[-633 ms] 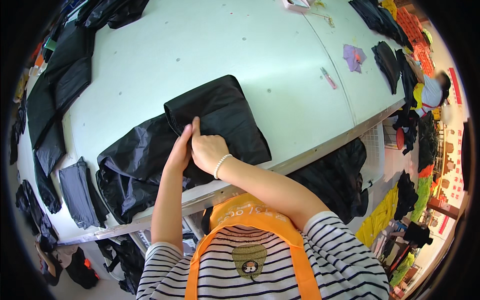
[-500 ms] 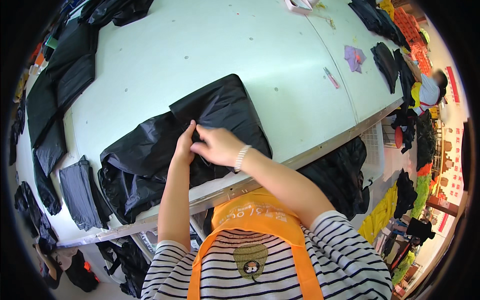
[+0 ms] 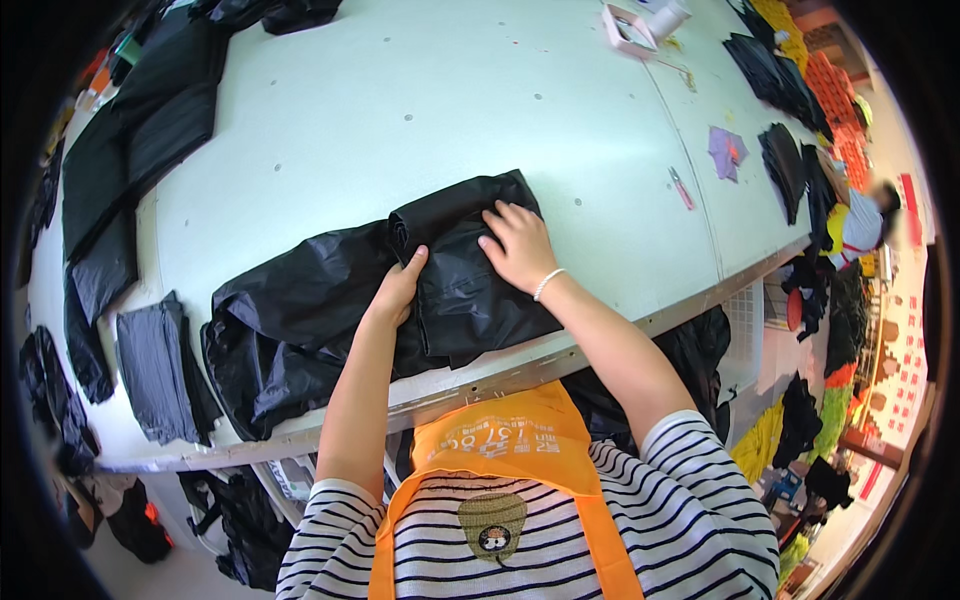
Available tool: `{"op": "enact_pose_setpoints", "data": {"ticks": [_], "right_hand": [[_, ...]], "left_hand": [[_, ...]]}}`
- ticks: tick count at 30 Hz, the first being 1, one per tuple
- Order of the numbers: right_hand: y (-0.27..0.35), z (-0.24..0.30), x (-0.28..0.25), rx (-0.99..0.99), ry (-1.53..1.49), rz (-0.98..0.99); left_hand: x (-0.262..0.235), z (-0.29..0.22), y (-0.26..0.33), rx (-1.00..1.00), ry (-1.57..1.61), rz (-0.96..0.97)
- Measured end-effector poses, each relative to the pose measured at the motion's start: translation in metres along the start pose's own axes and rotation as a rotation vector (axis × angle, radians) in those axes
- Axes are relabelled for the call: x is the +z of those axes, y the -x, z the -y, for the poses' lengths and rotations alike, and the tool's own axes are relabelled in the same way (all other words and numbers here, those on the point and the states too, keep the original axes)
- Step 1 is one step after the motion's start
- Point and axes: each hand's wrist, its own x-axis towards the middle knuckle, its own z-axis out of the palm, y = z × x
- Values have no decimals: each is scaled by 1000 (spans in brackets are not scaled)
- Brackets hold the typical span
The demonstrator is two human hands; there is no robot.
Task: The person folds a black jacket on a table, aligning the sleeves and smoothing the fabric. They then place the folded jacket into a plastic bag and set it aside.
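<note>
A black garment (image 3: 400, 290) is lying on the pale green table (image 3: 400, 110), close to the table's near edge and in front of the person, part of it already folded into a thick block on the right and the rest spreading loose and wrinkled to the left. The left hand (image 3: 403, 283) is pinching the folded edge of that block, fingers curled over the crease, while the right hand (image 3: 518, 245) is lying flat and spread on top of the block, pressing it down without gripping. The fabric is looking thin, soft and slightly glossy, so it is probably light, limp and somewhat slippery: it is likely sliding on itself and springing open wherever nothing is weighing it down. It is not looking fragile. The best places to take hold are seemingly the folded edge under the left hand and the far corners of the block, with a flat palm keeping the layers from shifting; grabbing the loose wrinkled part would only be bunching it. Toward the left edge of the table a folded grey cloth (image 3: 150, 365) is lying near the garment, more black garments (image 3: 130, 160) are lying along the far left, and a small pink tool (image 3: 682, 188) is lying to the right, well apart.
</note>
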Motion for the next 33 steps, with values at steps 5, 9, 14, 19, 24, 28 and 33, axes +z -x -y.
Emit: {"op": "enact_pose_setpoints", "data": {"ticks": [5,9,14,19,24,28,33], "right_hand": [[-15,0,2,-195,-11,-124],[-12,6,10,-196,12,-67],[15,60,-4,-455,-178,95],[17,56,21,-407,-129,139],[18,65,20,-420,-157,138],[20,85,28,-437,-141,186],[11,89,30,-399,-115,194]], "left_hand": [[-3,-3,13,-43,42,20],[-8,-12,13,-206,210,-9],[-26,-4,21,-154,220,-100],[6,-44,76,679,-1286,-939],[-101,-37,95,374,-1730,-1442],[-163,14,83,289,-1478,-1234],[-117,-35,107,505,-1629,-1588]]}}
